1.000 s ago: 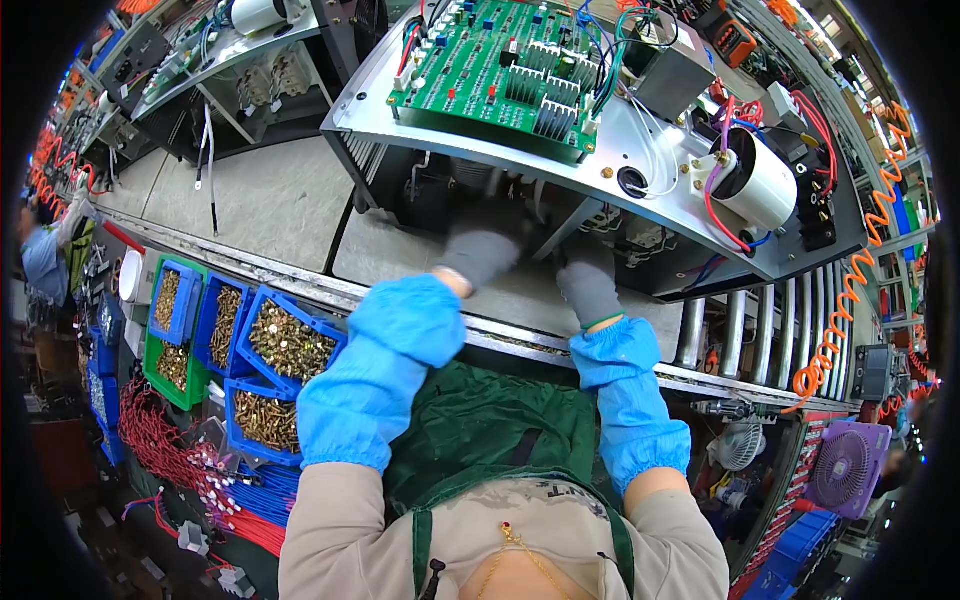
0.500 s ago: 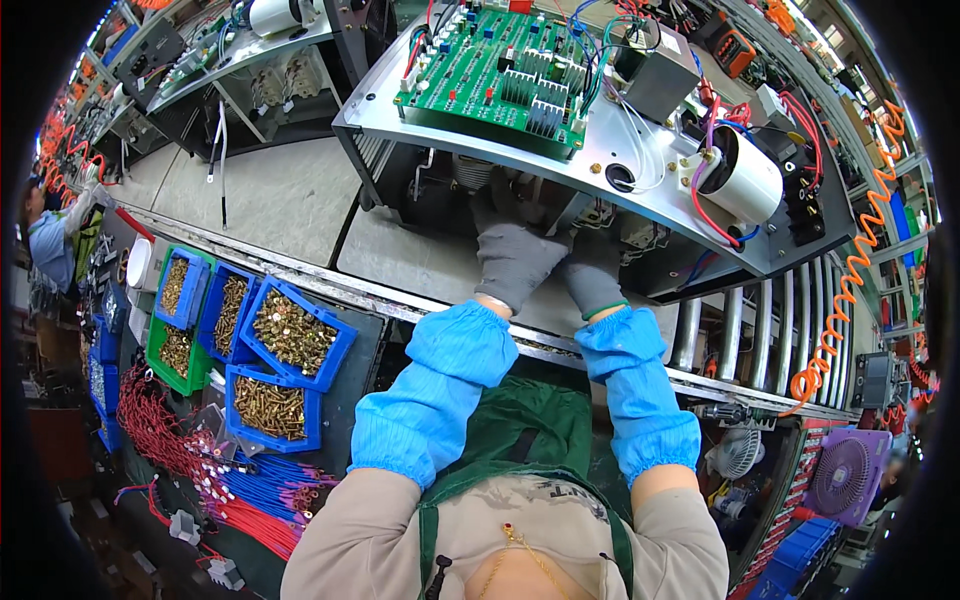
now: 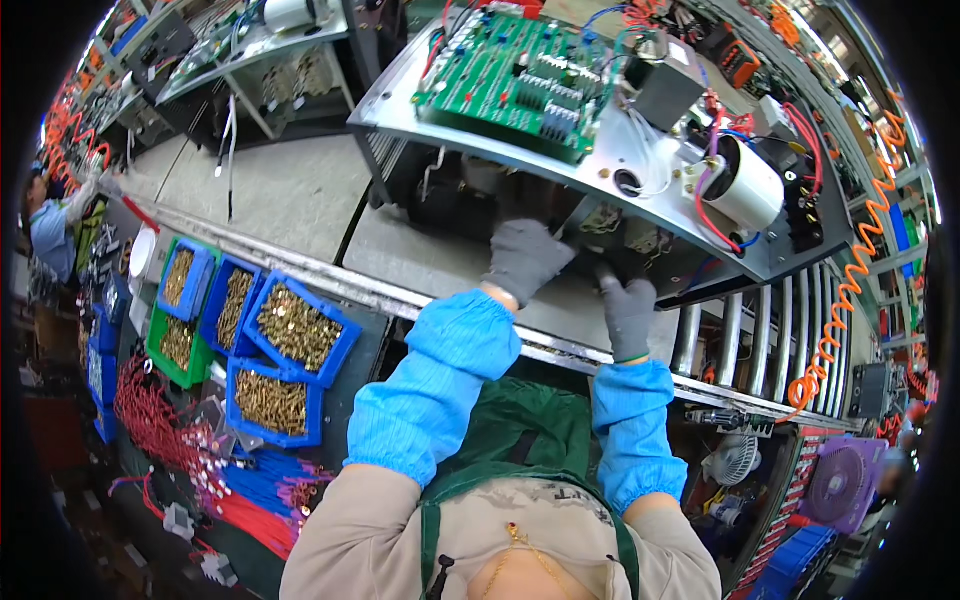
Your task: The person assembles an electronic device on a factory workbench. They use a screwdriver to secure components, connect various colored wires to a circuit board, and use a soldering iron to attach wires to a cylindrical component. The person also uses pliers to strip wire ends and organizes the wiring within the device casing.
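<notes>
In front of me stands an open metal chassis (image 3: 470, 140) with a green circuit board (image 3: 510, 85) on its top plate. My left hand (image 3: 527, 258), in a grey glove, is at the opening under the plate. Its fingers look curled, and what they hold, if anything, is hidden. My right hand (image 3: 628, 315), also gloved, is just outside the opening, farther right, with the thumb apart from the fingers and nothing visible in it. Behind the hands, dark parts and loose wire ends (image 3: 645, 237) show inside the chassis.
At left sit blue bins (image 3: 322, 377) and a green bin (image 3: 155, 345) of brass-coloured fasteners, beside bundled red and blue wires (image 3: 265, 490). Metal rollers (image 3: 730, 325) run at right below a coiled orange hose (image 3: 825, 350). Another chassis (image 3: 250, 70) stands far left; a person (image 3: 50, 235) is beyond.
Both hands have drawn back toward me from under the chassis plate. The right hand has also moved right, away from the left. The view has shifted slightly.
</notes>
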A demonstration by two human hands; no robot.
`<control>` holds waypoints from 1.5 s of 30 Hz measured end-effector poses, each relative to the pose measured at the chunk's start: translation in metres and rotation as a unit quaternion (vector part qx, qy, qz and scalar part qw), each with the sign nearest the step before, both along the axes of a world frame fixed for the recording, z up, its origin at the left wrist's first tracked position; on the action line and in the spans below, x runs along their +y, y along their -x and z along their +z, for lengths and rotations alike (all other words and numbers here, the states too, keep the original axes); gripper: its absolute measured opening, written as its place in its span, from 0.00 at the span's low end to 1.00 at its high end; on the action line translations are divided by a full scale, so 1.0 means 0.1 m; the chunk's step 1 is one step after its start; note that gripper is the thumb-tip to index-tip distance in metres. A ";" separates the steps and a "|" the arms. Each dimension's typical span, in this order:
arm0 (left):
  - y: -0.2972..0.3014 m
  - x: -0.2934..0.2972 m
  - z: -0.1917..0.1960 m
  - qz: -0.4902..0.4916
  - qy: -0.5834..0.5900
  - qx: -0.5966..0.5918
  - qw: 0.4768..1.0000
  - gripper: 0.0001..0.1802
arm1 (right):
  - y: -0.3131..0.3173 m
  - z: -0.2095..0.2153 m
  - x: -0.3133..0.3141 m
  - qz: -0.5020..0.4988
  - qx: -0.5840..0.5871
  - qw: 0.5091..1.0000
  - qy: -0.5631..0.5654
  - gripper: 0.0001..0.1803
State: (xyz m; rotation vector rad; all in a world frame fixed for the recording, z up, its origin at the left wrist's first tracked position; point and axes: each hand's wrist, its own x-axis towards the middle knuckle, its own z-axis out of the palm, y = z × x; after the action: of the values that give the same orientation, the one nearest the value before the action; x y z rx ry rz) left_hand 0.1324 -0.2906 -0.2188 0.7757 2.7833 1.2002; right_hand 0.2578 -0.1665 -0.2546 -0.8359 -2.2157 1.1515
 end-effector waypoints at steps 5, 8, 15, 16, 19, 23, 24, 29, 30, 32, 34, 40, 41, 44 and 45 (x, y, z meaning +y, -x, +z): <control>0.05 -0.01 -0.04 -0.071 0.056 -0.025 0.996 0.20 | 0.21 -0.21 -0.04 0.021 0.046 0.980 -0.192 0.17; 0.04 0.14 -0.22 -0.090 0.033 0.015 0.995 0.17 | 0.06 -0.58 0.52 0.076 -0.164 0.908 -0.378 0.21; 0.02 0.19 -0.18 -0.068 0.013 0.020 0.997 0.14 | 0.29 -1.81 1.51 0.234 -0.036 0.840 -0.488 0.18; 0.03 0.14 -0.15 -0.082 0.010 0.025 0.996 0.14 | 0.29 -1.99 1.53 0.227 -0.018 0.869 -0.439 0.18; -0.06 -0.20 0.23 -0.104 0.048 -0.012 0.993 0.22 | 0.29 -2.24 1.53 0.190 0.031 0.940 -0.283 0.19; -0.07 -1.69 0.66 -0.179 0.108 0.088 0.974 0.25 | 0.28 -0.60 0.00 0.080 -0.099 0.989 0.082 0.19; 0.01 -2.04 0.68 -0.163 0.111 0.098 0.975 0.20 | 0.20 -0.51 -0.04 0.057 -0.133 0.983 0.116 0.19; 0.44 -4.55 0.25 0.385 0.130 0.188 0.894 0.15 | -0.28 -0.39 -0.19 0.096 -0.027 0.992 0.074 0.13; 0.36 -4.98 0.14 0.409 0.168 0.219 0.870 0.17 | -0.33 -0.35 -0.22 0.123 -0.044 0.988 0.079 0.13; 0.23 -5.58 -0.02 0.423 0.331 0.068 0.841 0.18 | -0.37 -0.29 -0.30 0.180 -0.074 0.977 0.089 0.14; 0.31 -5.99 -0.26 0.461 0.323 0.120 0.818 0.16 | -0.38 -0.26 -0.38 0.195 -0.082 0.976 0.059 0.12; 0.55 -5.96 -0.17 0.603 0.284 -0.162 0.727 0.24 | -0.62 -0.13 -0.50 0.217 -0.100 0.969 0.064 0.10; 0.54 -5.95 -0.17 0.589 0.289 -0.214 0.724 0.25 | -0.68 -0.17 -0.43 0.218 -0.107 0.969 0.043 0.11; 0.64 -6.26 -0.53 0.560 0.362 -0.223 0.711 0.23 | -0.77 -0.23 -0.34 0.225 -0.125 0.965 0.046 0.10; 0.63 -6.18 -0.46 0.547 0.362 -0.221 0.722 0.22 | -0.82 -0.23 -0.31 0.213 -0.133 0.968 0.006 0.10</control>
State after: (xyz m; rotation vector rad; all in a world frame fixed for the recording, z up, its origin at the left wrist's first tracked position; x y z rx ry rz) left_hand 0.0694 -0.9086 -0.2648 -1.1811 2.7356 0.0403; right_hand 0.3395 -0.1980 -0.2773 -0.5554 -2.7051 1.3066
